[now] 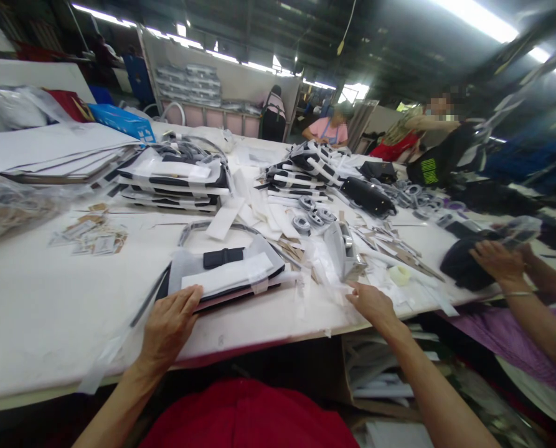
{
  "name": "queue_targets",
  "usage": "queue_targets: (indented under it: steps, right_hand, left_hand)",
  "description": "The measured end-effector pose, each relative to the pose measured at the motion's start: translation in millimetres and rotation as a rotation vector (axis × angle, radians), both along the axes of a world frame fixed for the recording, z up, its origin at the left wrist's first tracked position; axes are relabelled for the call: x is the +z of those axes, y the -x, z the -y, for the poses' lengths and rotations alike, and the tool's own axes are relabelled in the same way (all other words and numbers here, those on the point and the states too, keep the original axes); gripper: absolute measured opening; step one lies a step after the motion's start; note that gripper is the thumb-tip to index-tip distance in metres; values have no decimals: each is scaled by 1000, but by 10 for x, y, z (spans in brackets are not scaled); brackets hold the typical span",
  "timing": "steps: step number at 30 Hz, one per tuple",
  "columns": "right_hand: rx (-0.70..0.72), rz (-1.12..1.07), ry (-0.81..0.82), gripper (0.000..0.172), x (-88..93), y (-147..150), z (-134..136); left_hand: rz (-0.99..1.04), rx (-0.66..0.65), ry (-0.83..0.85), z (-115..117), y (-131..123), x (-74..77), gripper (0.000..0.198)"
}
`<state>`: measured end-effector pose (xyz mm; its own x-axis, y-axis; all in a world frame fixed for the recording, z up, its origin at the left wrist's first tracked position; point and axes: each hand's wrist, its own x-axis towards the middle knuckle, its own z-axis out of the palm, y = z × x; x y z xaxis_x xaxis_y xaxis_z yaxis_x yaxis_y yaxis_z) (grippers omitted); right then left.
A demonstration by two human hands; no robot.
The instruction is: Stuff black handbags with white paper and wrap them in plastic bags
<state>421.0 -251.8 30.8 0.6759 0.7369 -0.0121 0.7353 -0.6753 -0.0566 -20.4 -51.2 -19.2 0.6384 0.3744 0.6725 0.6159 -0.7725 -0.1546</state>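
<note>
A dark handbag (175,280) lies in front of me, partly covered by white wrapping sheet (231,274), with a black strap tab (223,257) on top. Its handle (198,230), wrapped in pale material, arches behind it. My left hand (170,323) grips the bag's near left corner, fingers on top and thumb hidden. To the right, my right hand (373,306) is closed in a pinch at the near side of a tape dispenser (351,258). Whatever is between those fingertips is too small to tell. Clear film (322,261) hangs beside the dispenser.
Stacked wrapped bags (175,180) stand behind, with another bag pile (301,168) to their right. Tape rolls (315,218), paper scraps and small tags (95,236) lie about. A co-worker's hands (502,261) hold a black item (467,261) at right. A clear tape strip (103,367) hangs over the table edge.
</note>
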Motion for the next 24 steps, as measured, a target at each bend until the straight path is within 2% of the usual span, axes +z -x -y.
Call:
queue_targets:
  steps: [3, 6, 8, 11, 14, 17, 19, 20, 22, 24]
  right_hand:
    - [59, 62, -77, 23, 171, 79, -133]
    - [196, 99, -276, 25, 323, 169, -416]
    - [282, 98, -409, 25, 376, 191, -615]
    - [337, 80, -605, 28, 372, 120, -799]
    - [258, 76, -813, 33, 294, -122, -754]
    - [56, 183, -941, 39, 160, -527, -474]
    - [-110, 301, -888, 42, 40, -829, -197]
    - [-204, 347, -799, 44, -27, -970, -48]
    - [-377, 368, -518, 46, -161, -1212, 231]
    - [-429, 319, -285, 46, -276, -1398, 439]
  left_hand:
    - [1, -17, -15, -9, 10, 1, 37]
    - [12, -18, -32, -17, 18, 0, 36]
    - [22, -16, -44, -28, 21, -10, 35]
    - [37, -8, -68, -55, 23, -37, 35]
    - [38, -20, -74, -79, 27, -53, 34]
    - [30, -38, -76, -88, 33, -52, 33]
    - [29, -31, -81, -88, 37, -53, 34]
    - [28, -27, -81, -86, 39, -55, 35]
    - [20, -15, -71, -80, 38, -61, 35]
    - [15, -5, -59, -71, 31, -62, 35]
